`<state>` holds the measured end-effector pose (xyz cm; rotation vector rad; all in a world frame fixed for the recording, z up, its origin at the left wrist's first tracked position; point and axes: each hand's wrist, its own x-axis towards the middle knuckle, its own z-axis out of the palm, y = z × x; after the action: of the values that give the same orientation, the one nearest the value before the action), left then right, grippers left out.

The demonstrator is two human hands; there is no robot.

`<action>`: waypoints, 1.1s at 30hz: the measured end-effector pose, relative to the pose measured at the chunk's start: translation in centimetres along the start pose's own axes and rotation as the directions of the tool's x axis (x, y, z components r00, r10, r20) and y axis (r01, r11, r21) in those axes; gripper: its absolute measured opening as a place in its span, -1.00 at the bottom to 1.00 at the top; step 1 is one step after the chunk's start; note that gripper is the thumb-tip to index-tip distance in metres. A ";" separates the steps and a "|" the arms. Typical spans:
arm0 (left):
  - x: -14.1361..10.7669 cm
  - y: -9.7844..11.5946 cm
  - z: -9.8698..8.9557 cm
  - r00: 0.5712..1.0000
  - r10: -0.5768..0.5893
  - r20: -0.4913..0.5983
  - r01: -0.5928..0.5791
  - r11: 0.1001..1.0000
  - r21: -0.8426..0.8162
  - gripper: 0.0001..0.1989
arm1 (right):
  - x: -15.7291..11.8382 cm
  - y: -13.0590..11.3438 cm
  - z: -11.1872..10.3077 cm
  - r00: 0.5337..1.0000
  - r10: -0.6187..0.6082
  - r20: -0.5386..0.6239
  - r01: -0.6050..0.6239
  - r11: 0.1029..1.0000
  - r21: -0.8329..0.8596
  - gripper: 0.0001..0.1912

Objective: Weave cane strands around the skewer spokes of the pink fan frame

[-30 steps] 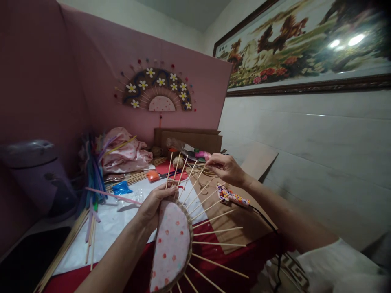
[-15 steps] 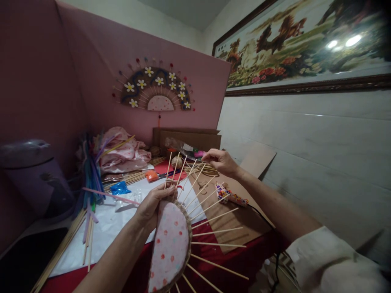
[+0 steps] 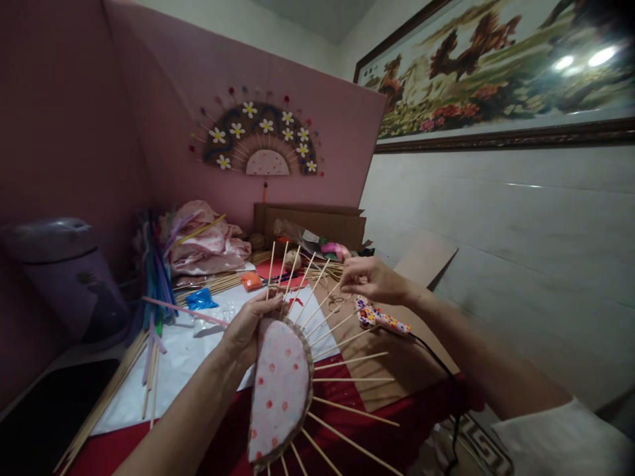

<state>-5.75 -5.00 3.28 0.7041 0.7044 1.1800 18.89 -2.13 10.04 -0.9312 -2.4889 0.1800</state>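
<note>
Watching remotely, I see the pink, red-spotted, fabric-like half-disc at lower centre, brown-edged, long axis nearly upright, pale wooden sticks radiating upward and rightward. It lies below-left of the right hand, fingertips pressed together, contents unclear; the nearer left hand pinches its upper end.

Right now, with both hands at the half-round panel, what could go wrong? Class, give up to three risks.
The right hand is close to the thin sticks, so a knock might bend or loosen one.

The left hand grips the half-round panel near one end; the far end could tip.

The patterned tool's black cord runs near the right forearm and might snag.
</note>
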 end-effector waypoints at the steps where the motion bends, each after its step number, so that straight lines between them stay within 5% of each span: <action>1: 0.0 0.0 0.0 1.000 0.001 0.000 -0.001 1.000 -0.005 -0.83 | -0.2 -0.5 0.1 0.999 -0.021 0.044 0.022 1.000 -0.016 -0.90; 11: -0.1 0.0 0.1 0.998 -0.037 -0.052 0.034 0.998 -0.058 -0.90 | -1.2 -1.5 0.6 0.993 -0.046 0.110 0.061 0.988 -0.142 -0.90; 19: -0.1 0.0 -0.3 0.992 -0.046 0.115 0.041 0.998 0.044 -0.81 | -1.3 -1.3 1.2 0.989 -0.066 0.131 0.094 0.971 -0.220 -0.87; 27: 0.0 0.1 -0.5 0.984 -0.087 0.157 0.065 0.989 0.136 -0.72 | -1.1 -1.8 1.1 0.984 -0.055 0.171 0.105 0.949 -0.299 -0.90; 33: -0.1 0.1 -0.6 0.976 -0.085 0.199 0.056 0.988 0.145 -0.69 | -0.1 -3.9 2.1 0.986 -0.094 -0.137 0.033 0.919 -0.394 -0.85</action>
<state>-6.25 -4.96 3.02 0.8967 0.6367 0.9838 15.63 -5.04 9.22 -0.9719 -2.4480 -0.4127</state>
